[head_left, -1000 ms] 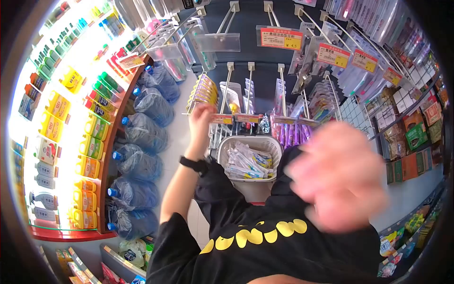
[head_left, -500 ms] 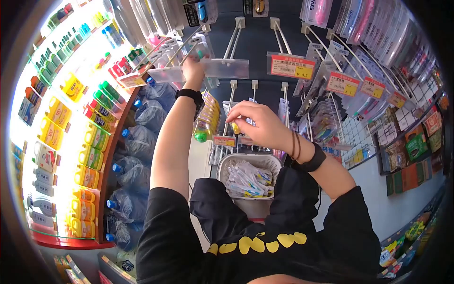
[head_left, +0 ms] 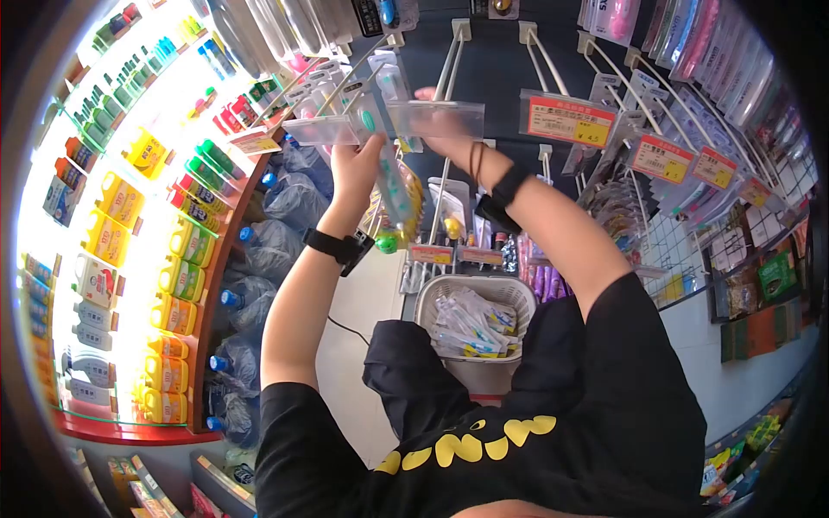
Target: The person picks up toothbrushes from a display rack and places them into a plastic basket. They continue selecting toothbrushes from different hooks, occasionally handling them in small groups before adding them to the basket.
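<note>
Both arms are lifted up ahead of the chest, elbows bent. The left hand [head_left: 358, 168] has its fingers curled in a grip. The right hand [head_left: 442, 129] reaches slightly higher, forearm slanting inward, and its fingers are partly hidden.

Black tee [head_left: 553, 466] with chunky yellow lettering, and a black watch strap [head_left: 338, 247]. The blister pack [head_left: 393, 186] is clear with teal and green bits. Basket [head_left: 473, 293] is white, price tags [head_left: 566, 121] red and yellow, shelf bottles [head_left: 177, 315] mostly bright yellow, water jugs [head_left: 276, 246] blue-capped.
</note>
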The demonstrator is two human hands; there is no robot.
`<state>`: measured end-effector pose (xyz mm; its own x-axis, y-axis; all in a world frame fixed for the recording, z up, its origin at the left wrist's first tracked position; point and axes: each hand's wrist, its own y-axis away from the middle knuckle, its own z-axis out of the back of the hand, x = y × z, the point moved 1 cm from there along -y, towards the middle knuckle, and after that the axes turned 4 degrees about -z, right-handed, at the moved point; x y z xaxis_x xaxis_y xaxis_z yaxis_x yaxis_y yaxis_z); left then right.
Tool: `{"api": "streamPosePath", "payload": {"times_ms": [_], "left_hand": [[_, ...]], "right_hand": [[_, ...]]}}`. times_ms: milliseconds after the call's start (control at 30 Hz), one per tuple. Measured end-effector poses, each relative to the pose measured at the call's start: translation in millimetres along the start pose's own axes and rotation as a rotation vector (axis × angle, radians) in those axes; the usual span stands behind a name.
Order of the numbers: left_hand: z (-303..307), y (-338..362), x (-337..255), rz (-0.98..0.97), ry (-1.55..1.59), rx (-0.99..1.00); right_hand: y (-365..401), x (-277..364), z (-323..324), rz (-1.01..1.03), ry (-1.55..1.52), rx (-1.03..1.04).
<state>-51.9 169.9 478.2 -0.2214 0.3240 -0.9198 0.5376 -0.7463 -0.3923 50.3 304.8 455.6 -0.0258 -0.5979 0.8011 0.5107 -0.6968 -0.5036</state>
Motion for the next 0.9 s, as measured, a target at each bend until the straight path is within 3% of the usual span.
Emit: {"api": "streamPosePath", "payload": {"times_ms": [33, 100, 167, 267, 367, 567, 900], "left_hand": [[0.1, 5.7, -10.4, 0.002, -0.012, 0.001], [1.9, 18.7, -22.8, 0.122, 0.394, -0.020], [7.1, 35.2, -22.4, 0.136, 0.411, 0.031], [14.3, 53.5, -27.7, 0.150, 0.378, 0.006], [18.4, 62.3, -29.8, 0.092, 0.419, -0.024], [2.0, 64.6, -35.3, 0.033, 0.546, -0.116], [13.3, 75.3, -29.4, 0.041, 0.632, -0.107]], "right_hand": [[-15.2, -13.2, -10.1, 0.136, 0.093, -0.098], [-31.7, -15.0, -22.5, 0.171, 0.127, -0.173], [-48.0, -17.5, -32.4, 0.212, 0.166, -0.246], [-75.5, -28.1, -44.5, -0.096, -0.173, -0.162], [-80.4, -28.7, -42.1, -0.143, -0.302, -0.100], [-69.0, 4.7, -47.6, -0.063, 0.037, -0.307], [-38.2, 34.1, -34.8, 0.074, 0.127, -0.060]]}}
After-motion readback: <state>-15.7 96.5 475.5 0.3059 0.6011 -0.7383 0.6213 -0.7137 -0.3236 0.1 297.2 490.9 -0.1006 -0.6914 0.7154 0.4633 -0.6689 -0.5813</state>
